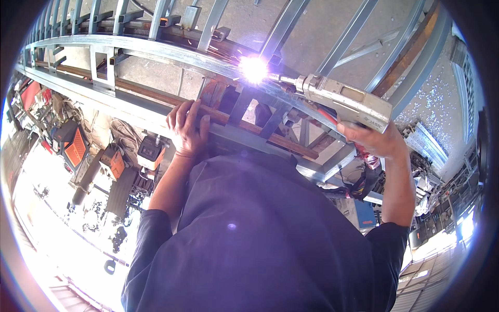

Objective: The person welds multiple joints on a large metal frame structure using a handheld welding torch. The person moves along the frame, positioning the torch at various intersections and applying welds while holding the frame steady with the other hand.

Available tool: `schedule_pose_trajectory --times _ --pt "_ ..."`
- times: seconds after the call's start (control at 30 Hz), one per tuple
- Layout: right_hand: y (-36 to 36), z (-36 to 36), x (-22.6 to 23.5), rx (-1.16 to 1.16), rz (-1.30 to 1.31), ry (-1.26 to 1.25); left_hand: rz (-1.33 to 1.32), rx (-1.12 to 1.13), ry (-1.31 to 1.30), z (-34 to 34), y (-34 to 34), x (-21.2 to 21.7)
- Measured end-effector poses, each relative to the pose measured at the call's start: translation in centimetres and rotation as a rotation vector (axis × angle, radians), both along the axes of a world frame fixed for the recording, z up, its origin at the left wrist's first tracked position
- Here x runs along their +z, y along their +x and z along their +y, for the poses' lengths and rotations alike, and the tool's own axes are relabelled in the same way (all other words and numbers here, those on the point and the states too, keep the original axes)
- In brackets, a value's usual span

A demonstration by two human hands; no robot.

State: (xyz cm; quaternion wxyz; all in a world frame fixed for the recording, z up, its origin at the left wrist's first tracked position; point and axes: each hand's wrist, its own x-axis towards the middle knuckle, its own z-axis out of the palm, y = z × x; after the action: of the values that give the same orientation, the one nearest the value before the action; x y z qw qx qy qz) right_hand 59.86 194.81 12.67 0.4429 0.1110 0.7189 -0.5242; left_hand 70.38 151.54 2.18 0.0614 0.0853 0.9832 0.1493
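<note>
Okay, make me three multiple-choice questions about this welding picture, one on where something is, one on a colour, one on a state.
1. Where does the left hand rest?
A. on the rusty bar along the steel frame
B. on the floor
C. on the welding gun

2. What colour are the machines on the floor at left?
A. green
B. orange and black
C. white

3. What is the state of the welding gun in the right hand?
A. lying unused
B. hanging from a hook
C. firing, with a bright flash at its tip

Answers: 1 A, the fingers curl over the rusty bar. 2 B, their casings show orange and black. 3 C, the flash glares at the nozzle.
</note>
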Motion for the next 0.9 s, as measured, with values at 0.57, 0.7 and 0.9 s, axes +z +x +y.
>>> schedule_pose_trajectory --times 0.57,0.7,0.9 --pt "0.01 -0.1 0.32 0.069 -0.006 0.095 0.008 0.006 0.004 0.11 -0.01 0.0" --pt "0.13 0.16 0.07 0.104 0.013 0.078 0.018 0.007 0.001 0.15 -0.05 -0.03" --pt "0.34 0.01 0.26 0.061 0.028 0.053 0.008 0.012 0.004 0.24 -0.11 0.17"
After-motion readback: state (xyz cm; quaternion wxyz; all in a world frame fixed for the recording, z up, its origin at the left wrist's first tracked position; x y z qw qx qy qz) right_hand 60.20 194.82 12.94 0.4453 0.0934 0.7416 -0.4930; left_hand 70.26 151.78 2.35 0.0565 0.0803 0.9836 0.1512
